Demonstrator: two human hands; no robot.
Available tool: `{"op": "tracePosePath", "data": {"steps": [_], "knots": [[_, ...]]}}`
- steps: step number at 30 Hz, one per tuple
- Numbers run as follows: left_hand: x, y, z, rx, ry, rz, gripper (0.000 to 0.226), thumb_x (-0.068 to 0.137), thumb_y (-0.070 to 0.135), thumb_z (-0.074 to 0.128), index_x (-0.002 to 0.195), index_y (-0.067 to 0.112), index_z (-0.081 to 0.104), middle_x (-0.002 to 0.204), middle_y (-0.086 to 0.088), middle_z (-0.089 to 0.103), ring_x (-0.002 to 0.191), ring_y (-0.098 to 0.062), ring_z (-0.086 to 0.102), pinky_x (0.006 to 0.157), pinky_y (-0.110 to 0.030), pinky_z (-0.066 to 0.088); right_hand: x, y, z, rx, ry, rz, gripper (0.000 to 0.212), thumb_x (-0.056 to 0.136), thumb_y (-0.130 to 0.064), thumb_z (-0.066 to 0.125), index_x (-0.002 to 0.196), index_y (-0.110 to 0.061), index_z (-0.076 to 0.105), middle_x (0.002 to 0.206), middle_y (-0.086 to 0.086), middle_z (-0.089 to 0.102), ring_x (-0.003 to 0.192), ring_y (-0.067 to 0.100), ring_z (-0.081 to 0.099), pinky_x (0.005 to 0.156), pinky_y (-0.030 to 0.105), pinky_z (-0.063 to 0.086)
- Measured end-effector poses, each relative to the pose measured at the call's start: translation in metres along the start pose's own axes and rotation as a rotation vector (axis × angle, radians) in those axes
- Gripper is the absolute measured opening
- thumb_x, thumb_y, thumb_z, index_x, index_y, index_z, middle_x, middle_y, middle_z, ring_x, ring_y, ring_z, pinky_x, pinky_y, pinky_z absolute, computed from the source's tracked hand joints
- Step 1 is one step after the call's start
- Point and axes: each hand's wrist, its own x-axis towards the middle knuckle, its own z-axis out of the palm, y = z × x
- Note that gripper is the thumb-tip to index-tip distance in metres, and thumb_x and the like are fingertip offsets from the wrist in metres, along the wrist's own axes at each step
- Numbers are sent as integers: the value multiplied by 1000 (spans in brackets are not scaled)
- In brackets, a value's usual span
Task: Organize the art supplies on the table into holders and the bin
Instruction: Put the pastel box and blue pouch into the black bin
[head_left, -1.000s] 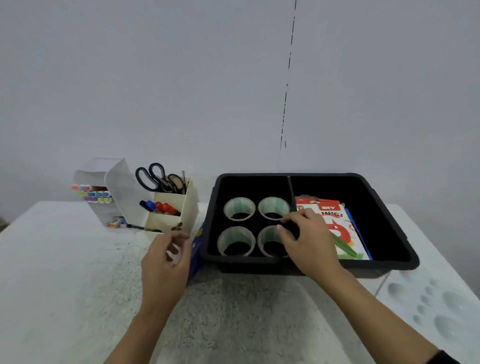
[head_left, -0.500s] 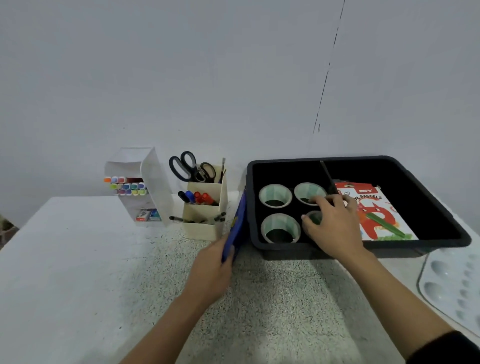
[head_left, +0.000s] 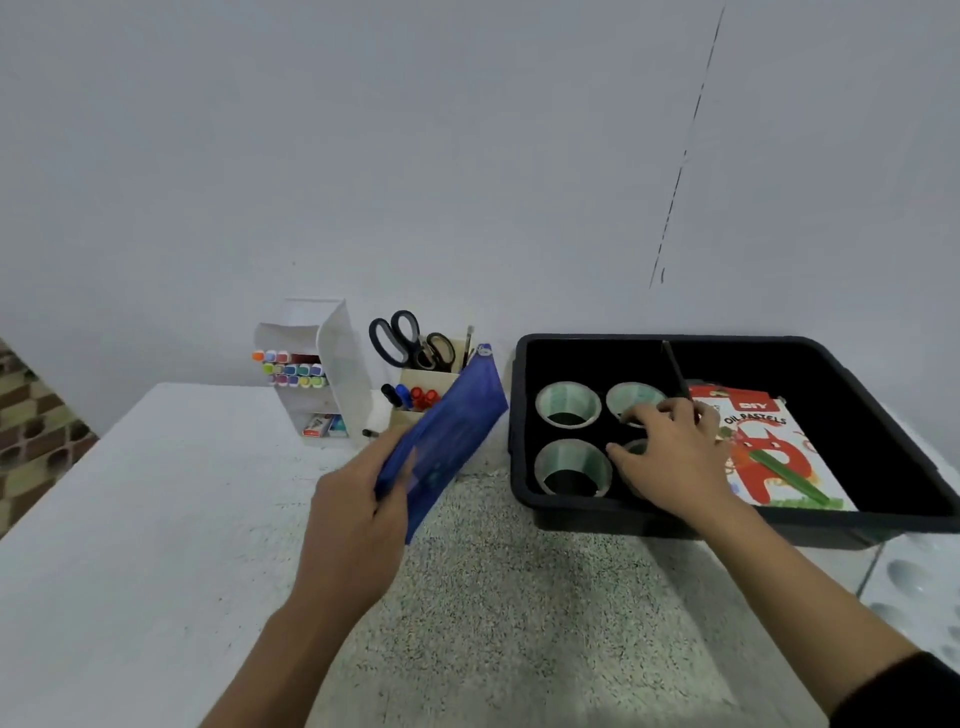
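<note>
White holder: 3 rows of marker caps. Beige holder: 2 scissors, 4 markers (1 black, 1 blue, 2 red). Left hand grips 1 blue pouch, thumb on top; pouch is tilted, off the table, between beige holder and black bin. Bin: 4 tape rolls in a 2x2, 1 oil pastels box. Right hand has its fingers curled over the near-right roll; can't tell if it's gripping.
</note>
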Motion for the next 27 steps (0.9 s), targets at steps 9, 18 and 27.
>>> {"op": "tracePosePath", "data": {"steps": [9,18,27], "knots": [[39,47,39,-381,11,-54,26,103,19,50,118,31,68,115,11,70,108,-8,64,92,-32,52,-6,46,-24,276,32,-256,41,91,-34,68,130,-26,58,125,-4,51,124,19,43,95,30,40],[80,92,154,-489,-229,-63,26,105,17,49,116,27,69,114,7,71,108,-16,66,92,-39,51,-1,140,-64,286,92,-254,27,93,-28,68,119,-23,65,114,-10,60,103,12,61,88,30,52],[91,119,236,-527,-349,-142,24,103,16,52,112,30,70,109,10,74,103,-12,69,88,-32,53,23,174,-92,781,-63,-8,51,96,-46,58,141,-28,42,114,-9,65,90,3,70,75,18,58]]}}
